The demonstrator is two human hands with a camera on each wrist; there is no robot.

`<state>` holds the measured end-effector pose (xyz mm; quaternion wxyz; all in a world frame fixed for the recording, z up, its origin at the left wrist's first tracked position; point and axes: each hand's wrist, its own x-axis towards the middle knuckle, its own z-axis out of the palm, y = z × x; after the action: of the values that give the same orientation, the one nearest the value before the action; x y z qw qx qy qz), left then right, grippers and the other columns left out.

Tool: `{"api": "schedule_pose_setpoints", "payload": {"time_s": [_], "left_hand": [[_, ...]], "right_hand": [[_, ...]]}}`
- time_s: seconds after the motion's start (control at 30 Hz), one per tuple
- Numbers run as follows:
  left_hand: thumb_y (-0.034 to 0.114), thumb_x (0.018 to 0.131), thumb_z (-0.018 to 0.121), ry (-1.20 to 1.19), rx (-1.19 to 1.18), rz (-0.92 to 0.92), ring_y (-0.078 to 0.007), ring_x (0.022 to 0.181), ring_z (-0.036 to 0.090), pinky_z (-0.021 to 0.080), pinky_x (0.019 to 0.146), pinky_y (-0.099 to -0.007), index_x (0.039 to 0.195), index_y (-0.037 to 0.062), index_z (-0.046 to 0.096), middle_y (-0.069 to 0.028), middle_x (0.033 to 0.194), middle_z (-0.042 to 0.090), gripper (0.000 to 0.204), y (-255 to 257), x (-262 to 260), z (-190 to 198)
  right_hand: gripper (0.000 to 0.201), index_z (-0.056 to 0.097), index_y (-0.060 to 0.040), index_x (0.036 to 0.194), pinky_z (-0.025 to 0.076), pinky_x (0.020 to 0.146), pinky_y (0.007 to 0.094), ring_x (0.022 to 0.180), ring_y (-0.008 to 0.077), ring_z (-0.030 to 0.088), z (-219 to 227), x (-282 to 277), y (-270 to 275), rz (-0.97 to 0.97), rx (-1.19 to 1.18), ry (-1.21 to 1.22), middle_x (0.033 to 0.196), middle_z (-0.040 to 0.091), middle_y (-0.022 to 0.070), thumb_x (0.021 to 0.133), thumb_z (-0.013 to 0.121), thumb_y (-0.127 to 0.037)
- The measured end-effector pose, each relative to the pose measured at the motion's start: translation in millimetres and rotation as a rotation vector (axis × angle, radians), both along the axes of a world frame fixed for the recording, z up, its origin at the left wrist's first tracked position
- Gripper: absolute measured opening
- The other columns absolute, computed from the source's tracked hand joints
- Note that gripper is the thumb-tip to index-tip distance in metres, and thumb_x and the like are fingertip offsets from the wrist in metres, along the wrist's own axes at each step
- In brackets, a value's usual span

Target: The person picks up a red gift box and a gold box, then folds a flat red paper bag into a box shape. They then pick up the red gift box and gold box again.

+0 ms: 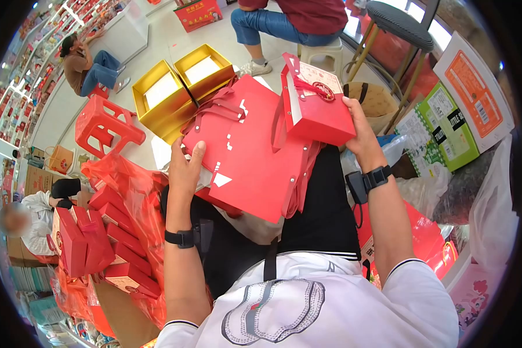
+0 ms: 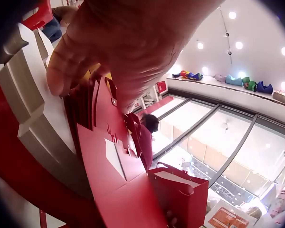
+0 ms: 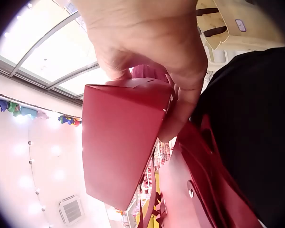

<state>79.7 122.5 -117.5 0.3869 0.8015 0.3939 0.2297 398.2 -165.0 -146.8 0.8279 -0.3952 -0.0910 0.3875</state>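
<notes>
A stack of flat red paper bags (image 1: 246, 145) lies across the person's lap, handles at both ends. The left hand (image 1: 185, 168) is at the stack's left edge; in the left wrist view that hand (image 2: 109, 52) curls its fingers over the edges of the folded bags (image 2: 97, 109). A small red bag (image 1: 319, 113), opened out, with a patterned panel and a round tasselled ornament, is gripped at its right side by the right hand (image 1: 362, 130). In the right wrist view, the right hand (image 3: 152, 42) has thumb and fingers around this bag (image 3: 123, 137).
Gold boxes (image 1: 162, 93) stand beyond the stack. At the left are a red stool (image 1: 107, 124) and red boxes (image 1: 122, 243) in red plastic. A green carton (image 1: 452, 124) and clear plastic lie at the right. One person sits ahead, others at the left.
</notes>
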Motion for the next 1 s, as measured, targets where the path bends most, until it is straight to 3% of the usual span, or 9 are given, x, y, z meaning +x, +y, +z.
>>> {"api": "schedule_pose_setpoints", "payload": {"time_s": [0.07,0.27,0.37,0.5,0.6,0.7,0.77,0.83,1.0], "left_hand": [[0.051,0.095,0.073,-0.05,-0.119,0.025,-0.0276,0.103,0.068,0.06,0.061,-0.0316,0.153,-0.0017,0.036,-0.0238,0.131,0.059,0.087,-14.1,6.6,13.5],[0.033,0.095,0.077,-0.193,-0.256,0.019,-0.0334,0.111,0.067,0.064,0.07,-0.0396,0.148,-0.0085,0.033,-0.0261,0.132,0.057,0.08,-30.7,14.4,11.7],[0.03,0.096,0.076,-0.208,-0.024,-0.056,-0.0324,0.113,0.067,0.06,0.087,-0.0421,0.147,-0.0096,0.034,-0.0266,0.134,0.056,0.077,-20.2,15.7,-20.7],[0.032,0.095,0.076,-0.017,0.59,0.09,-0.0356,0.11,0.068,0.055,0.095,-0.0399,0.144,-0.0074,0.042,-0.0257,0.126,0.061,0.071,-26.6,10.4,-26.8],[0.035,0.095,0.076,0.04,0.547,0.184,-0.0368,0.103,0.069,0.056,0.087,-0.0398,0.137,-0.0063,0.049,-0.0232,0.115,0.066,0.065,-63.4,-11.6,10.0],[0.037,0.094,0.076,0.226,0.168,0.145,-0.035,0.092,0.071,0.056,0.078,-0.0423,0.125,-0.0063,0.056,-0.0209,0.105,0.069,0.057,-86.8,-45.1,31.2],[0.042,0.095,0.076,0.305,-0.089,-0.039,-0.0296,0.079,0.071,0.056,0.072,-0.0409,0.114,-0.0062,0.059,-0.0189,0.096,0.071,0.054,-90.6,-70.6,15.8],[0.041,0.101,0.07,0.241,-0.429,-0.128,-0.0149,0.07,0.069,0.051,0.055,-0.0264,0.112,-0.0028,0.061,-0.0092,0.089,0.07,0.046,-105.9,-78.9,15.8],[0.03,0.107,0.062,0.011,-0.634,-0.193,-0.009,0.061,0.064,0.046,0.049,-0.0204,0.102,0.0034,0.061,-0.0034,0.082,0.068,0.027,-111.3,-76.2,3.8]], "right_hand": [[0.039,0.065,-0.0022,0.124,0.055,0.098,0.0344,0.107,0.0182,0.069,3.6,-3.1,0.1,0.025,0.008,0.0,0.119,0.072,0.0095,0.104,0.059,-0.035],[0.036,0.064,-0.0021,0.123,0.056,0.095,0.0332,0.104,0.0176,0.07,6.8,-14.6,4.3,0.068,-0.01,0.013,0.117,0.072,0.0089,0.105,0.058,-0.033],[0.035,0.063,-0.0022,0.123,0.056,0.094,0.0327,0.104,0.0167,0.069,3.4,-18.4,3.4,0.053,-0.015,0.007,0.116,0.071,0.0085,0.106,0.057,-0.033],[0.034,0.063,-0.0031,0.121,0.055,0.095,0.0322,0.104,0.0155,0.068,10.5,-26.8,-0.1,0.049,-0.034,-0.025,0.117,0.071,0.0079,0.106,0.056,-0.033],[0.034,0.063,-0.004,0.12,0.054,0.095,0.0323,0.105,0.0152,0.068,3.9,-21.6,0.1,0.039,-0.057,-0.035,0.117,0.07,0.0076,0.106,0.056,-0.033],[0.034,0.063,-0.0046,0.12,0.054,0.095,0.0326,0.104,0.0154,0.068,3.4,-23.4,0.3,0.018,-0.057,-0.057,0.116,0.07,0.0071,0.106,0.056,-0.034],[0.033,0.063,-0.0048,0.12,0.054,0.095,0.0327,0.104,0.0153,0.067,3.8,-23.9,0.5,0.027,-0.056,-0.027,0.116,0.07,0.0069,0.106,0.056,-0.034],[0.034,0.063,-0.0046,0.121,0.054,0.095,0.0328,0.104,0.0152,0.067,0.9,-22.6,2.6,0.029,-0.05,-0.012,0.117,0.07,0.0069,0.106,0.057,-0.034],[0.039,0.063,-0.0032,0.126,0.054,0.098,0.0333,0.109,0.0159,0.067,3.5,-24.6,-0.6,0.048,0.005,-0.045,0.121,0.07,0.0076,0.105,0.058,-0.035]]}}
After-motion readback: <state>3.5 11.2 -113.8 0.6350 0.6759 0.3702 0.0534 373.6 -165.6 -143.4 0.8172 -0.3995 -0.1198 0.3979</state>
